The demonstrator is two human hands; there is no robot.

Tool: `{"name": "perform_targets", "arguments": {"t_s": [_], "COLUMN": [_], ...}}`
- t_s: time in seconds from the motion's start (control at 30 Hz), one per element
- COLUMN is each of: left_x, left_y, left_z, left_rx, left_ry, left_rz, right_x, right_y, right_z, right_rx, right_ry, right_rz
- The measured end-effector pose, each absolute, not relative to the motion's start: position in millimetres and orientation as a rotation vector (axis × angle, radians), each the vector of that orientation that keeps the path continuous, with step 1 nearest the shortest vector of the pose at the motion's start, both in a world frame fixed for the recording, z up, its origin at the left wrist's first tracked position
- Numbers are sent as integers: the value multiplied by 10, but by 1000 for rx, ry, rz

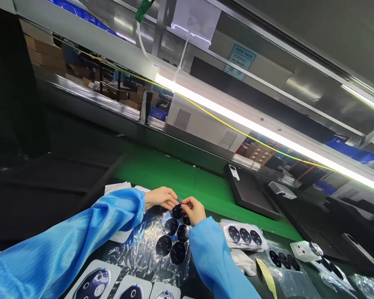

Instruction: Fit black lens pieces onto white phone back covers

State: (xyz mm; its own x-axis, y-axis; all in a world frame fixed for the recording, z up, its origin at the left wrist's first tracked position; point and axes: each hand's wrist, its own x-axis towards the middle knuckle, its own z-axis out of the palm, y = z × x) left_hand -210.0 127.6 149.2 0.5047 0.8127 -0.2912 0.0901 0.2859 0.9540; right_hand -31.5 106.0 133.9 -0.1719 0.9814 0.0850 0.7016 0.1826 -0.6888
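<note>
Side by side over clear plastic film (146,241), both my hands in blue sleeves meet at the far end of a group of black round discs (163,245). My left hand (162,197) has its fingers stretched out, with the tips beside the farthest disc (177,211). Thumb and forefinger of my right hand (195,211) are pinched together at that disc's right edge. Whatever lies in this pinch is too small to make out. Another disc (187,219) is partly covered by the right hand.
White panels with dark glossy faces (95,282) lie nearest me. To the right are a bagged strip of three discs (244,235), a white cloth (243,261), a yellow paper strip (266,276) and a white bottle (306,251). Beyond the green belt (205,189) runs a lit lamp bar (252,123).
</note>
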Motion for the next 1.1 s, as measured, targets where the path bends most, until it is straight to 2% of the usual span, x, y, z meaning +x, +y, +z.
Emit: {"name": "perform_targets", "arguments": {"t_s": [0.13,0.33,0.73,1.1], "left_x": [-2104,-2068,-2083,-1993], "left_y": [1265,1265,1366,1344], "left_z": [1476,1467,1333,1401], "left_rx": [1217,1261,1314,1461], "left_ry": [943,969,1009,1330], "left_rz": [616,645,622,486], "right_x": [-384,-443,-378,-168], "right_y": [1096,1189,1214,1019], "right_z": [1344,1451,1533,1419], "right_rx": [-1555,-1477,-1140,-901], "right_ry": [-1962,-2087,-2452,-2682], "right_rz": [741,457,131,-20]}}
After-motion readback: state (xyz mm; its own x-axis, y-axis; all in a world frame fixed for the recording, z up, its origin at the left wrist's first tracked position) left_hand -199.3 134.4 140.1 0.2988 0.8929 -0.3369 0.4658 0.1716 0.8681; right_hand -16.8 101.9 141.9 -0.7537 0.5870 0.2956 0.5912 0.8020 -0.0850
